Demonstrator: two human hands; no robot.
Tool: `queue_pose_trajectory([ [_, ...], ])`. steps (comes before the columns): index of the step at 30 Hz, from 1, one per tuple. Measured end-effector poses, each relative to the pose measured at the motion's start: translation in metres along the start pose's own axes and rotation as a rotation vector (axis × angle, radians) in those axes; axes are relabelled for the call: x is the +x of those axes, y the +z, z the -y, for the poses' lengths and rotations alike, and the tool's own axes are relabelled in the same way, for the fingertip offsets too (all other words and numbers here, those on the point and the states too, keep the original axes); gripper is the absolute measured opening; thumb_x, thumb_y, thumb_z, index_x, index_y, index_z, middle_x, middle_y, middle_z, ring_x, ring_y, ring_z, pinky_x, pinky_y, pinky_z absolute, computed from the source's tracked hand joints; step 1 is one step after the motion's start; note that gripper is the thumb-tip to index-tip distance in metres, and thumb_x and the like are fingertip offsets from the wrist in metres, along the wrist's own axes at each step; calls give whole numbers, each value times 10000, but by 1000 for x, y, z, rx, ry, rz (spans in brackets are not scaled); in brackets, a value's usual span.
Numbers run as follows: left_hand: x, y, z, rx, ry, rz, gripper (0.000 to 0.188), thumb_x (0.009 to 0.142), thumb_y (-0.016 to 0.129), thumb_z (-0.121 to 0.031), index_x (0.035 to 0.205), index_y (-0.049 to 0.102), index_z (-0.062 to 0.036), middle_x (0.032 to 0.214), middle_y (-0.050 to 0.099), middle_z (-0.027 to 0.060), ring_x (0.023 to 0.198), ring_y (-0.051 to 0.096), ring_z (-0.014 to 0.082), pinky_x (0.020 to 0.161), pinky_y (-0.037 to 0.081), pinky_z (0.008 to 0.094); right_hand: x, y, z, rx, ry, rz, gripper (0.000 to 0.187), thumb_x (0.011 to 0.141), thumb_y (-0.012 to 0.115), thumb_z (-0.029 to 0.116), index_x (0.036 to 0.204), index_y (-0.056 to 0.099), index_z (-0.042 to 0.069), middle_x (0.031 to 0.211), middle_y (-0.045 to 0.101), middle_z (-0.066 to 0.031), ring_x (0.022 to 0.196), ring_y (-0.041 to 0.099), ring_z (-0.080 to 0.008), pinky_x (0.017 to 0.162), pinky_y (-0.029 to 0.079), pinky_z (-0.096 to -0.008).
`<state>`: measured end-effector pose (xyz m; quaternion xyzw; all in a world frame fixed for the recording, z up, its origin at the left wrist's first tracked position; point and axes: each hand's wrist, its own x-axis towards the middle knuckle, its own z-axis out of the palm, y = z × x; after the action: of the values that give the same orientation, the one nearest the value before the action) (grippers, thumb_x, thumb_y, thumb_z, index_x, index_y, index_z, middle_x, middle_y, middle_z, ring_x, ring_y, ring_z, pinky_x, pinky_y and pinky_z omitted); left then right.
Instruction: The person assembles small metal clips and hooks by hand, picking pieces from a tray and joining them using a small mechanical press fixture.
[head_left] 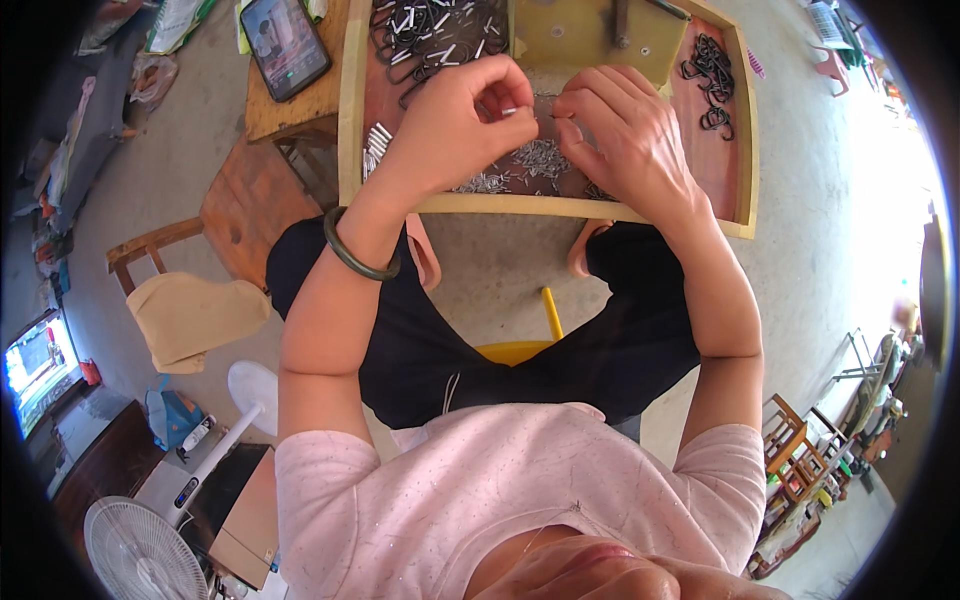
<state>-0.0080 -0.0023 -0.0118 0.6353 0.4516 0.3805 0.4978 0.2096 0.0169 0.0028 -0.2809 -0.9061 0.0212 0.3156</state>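
My left hand (462, 118), with a dark bangle (357, 256) on its forearm, is closed in a pinch over the wood-rimmed tray (560, 206). A small whitish tube (511, 111) shows between its thumb and fingertip. Close to its right, my right hand (625, 140) curls with thumb and fingers together; whatever it pinches is too small to make out. Below both hands lies a heap of tiny silvery metal pins (541, 162). Black wire hooks with white tubes (440, 35) fill the tray's far left, and plain black hooks (710, 82) lie along its right side.
A yellowish metal plate (590, 45) with an upright rod stands at the tray's back. Several white tubes (376, 148) lie by the left rim. A phone (284, 45) rests on a wooden stand (270, 118) at the left. A white fan (145, 550) stands lower left.
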Motion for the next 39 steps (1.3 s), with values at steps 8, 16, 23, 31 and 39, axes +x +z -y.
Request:
queue_pose_trajectory([
  [8,-1,9,-8,210,17,-8,134,853,714,-43,952,624,-34,816,587,-44,658,499,19,595,416,202,3,-5,2,-89,-83,-24,188,715,731,86,856,611,52,849,591,-66,842,630,-275,815,527,-396],
  [16,2,13,-13,260,-4,-32,208,788,751,-167,894,642,-25,782,648,47,692,619,156,664,511,309,1,-4,0,-121,-97,-13,180,709,733,98,841,621,48,828,572,-69,825,617,-266,826,530,-394],
  [23,1,14,-10,269,24,-28,158,834,724,-89,937,620,-29,803,596,-37,644,494,34,594,425,222,2,-4,-1,-134,-95,-5,172,706,730,98,823,615,44,813,558,-70,813,611,-263,816,531,-392],
  [31,-1,19,-9,447,115,-65,167,838,731,-103,954,632,-34,817,634,-10,666,557,57,605,452,240,1,0,3,-153,-112,19,136,722,693,112,816,616,51,809,556,-67,814,612,-254,795,526,-372],
  [39,3,24,-18,340,132,-245,132,853,705,-71,957,631,-41,842,626,5,707,602,113,645,483,253,6,-8,3,70,142,-92,163,826,701,99,970,713,23,912,677,-78,866,675,-268,783,538,-378],
])
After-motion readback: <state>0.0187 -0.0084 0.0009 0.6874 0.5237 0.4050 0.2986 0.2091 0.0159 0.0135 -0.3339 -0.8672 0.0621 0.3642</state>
